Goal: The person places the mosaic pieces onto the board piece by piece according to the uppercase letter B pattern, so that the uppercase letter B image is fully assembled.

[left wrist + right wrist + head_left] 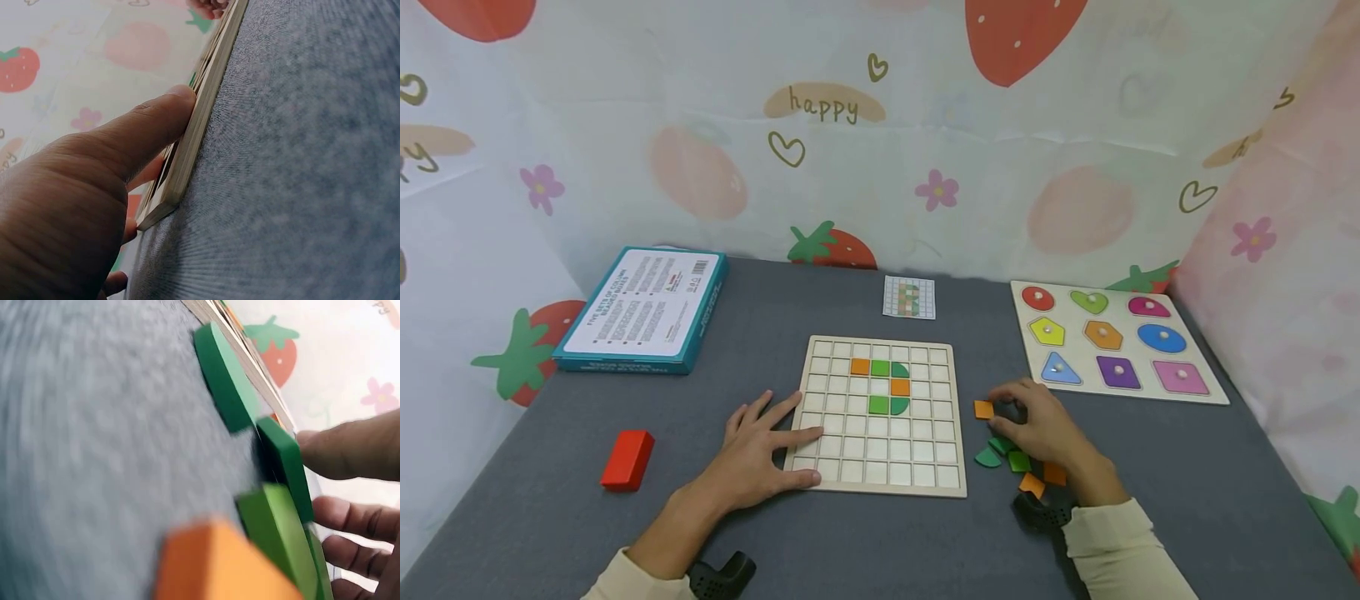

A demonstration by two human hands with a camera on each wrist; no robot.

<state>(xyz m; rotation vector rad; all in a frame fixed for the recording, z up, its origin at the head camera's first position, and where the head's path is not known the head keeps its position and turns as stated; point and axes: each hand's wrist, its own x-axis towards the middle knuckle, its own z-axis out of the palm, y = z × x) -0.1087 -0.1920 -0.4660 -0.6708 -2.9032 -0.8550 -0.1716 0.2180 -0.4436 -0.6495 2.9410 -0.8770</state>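
A white gridded board (pixel 857 450) in a light wooden frame lies mid-table, with orange, light green and dark green tiles set in its upper cells. My left hand (pixel 760 458) rests on the board's left side and near corner, fingers spread; in the left wrist view its thumb (pixel 156 119) lies along the frame edge. Right of the board, my right hand (pixel 1037 421) pinches an orange square tile (pixel 982 409) between thumb and index finger. Below that hand are loose pieces: a dark green quarter-round (pixel 988 457), a light green square (pixel 1019 462) and orange squares (pixel 1032 484).
A small pattern card (pixel 909 297) lies behind the board. At the back left is a teal-edged box (pixel 640 308), with a red block (pixel 627 460) nearer the front. A knobbed shape puzzle (pixel 1075 367) occupies the back right. Printed cloth rises behind the table.
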